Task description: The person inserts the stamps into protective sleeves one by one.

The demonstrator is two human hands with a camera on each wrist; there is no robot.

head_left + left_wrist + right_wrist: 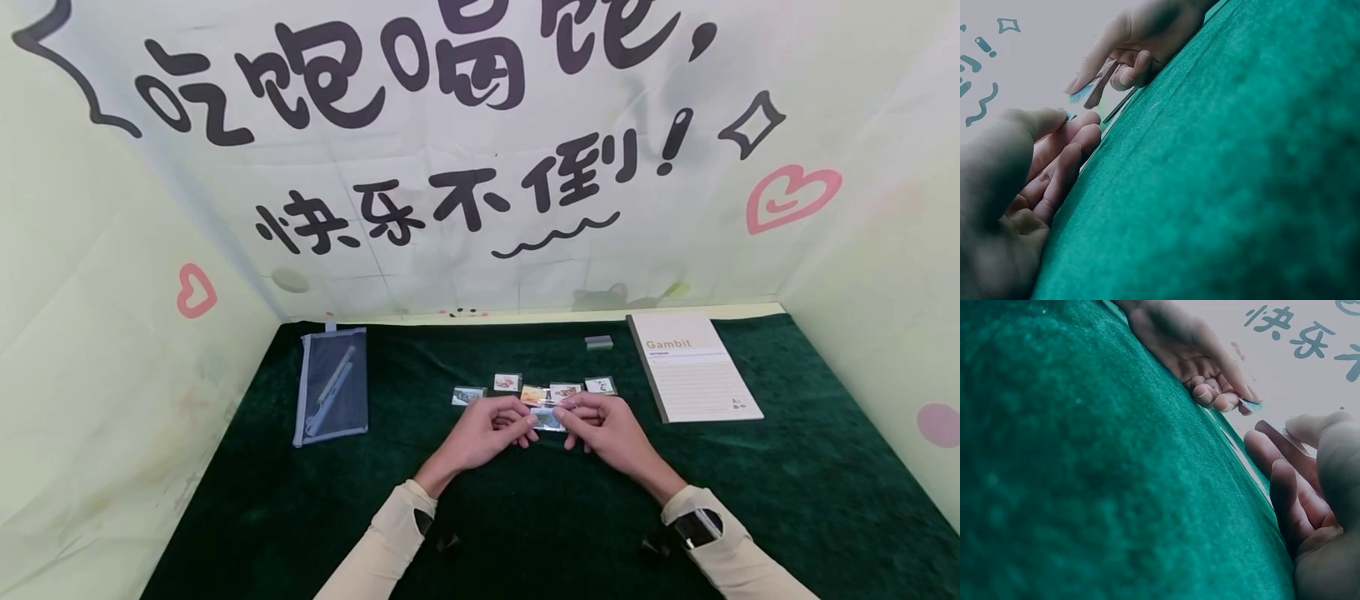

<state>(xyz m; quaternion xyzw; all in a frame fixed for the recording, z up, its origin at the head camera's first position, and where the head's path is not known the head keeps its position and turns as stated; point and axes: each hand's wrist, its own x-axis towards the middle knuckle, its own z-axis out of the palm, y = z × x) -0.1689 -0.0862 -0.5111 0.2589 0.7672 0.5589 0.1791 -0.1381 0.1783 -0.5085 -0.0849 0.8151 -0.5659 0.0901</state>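
Over the dark green cloth, both hands are close together. My left hand (483, 429) pinches a small glossy blue-green picture card (547, 418) between thumb and fingers. My right hand (609, 427) pinches at the card's other side; in the left wrist view a card (1099, 86) stands tilted under its thumb. Whether both hands share one card or hold separate ones, I cannot tell. Just beyond the fingers lie several small picture cards, among them a bluish one (468, 396), a reddish one (507, 382), an orange one (534, 395) and a whitish one (600, 385).
A blue-edged zip pouch (347, 367) with pens inside lies at the left. On the right is a white notebook (701, 375) with a grey spine. A small grey-green block (598, 342) sits near the back. Printed fabric walls (517, 283) bound the table behind and on both sides.
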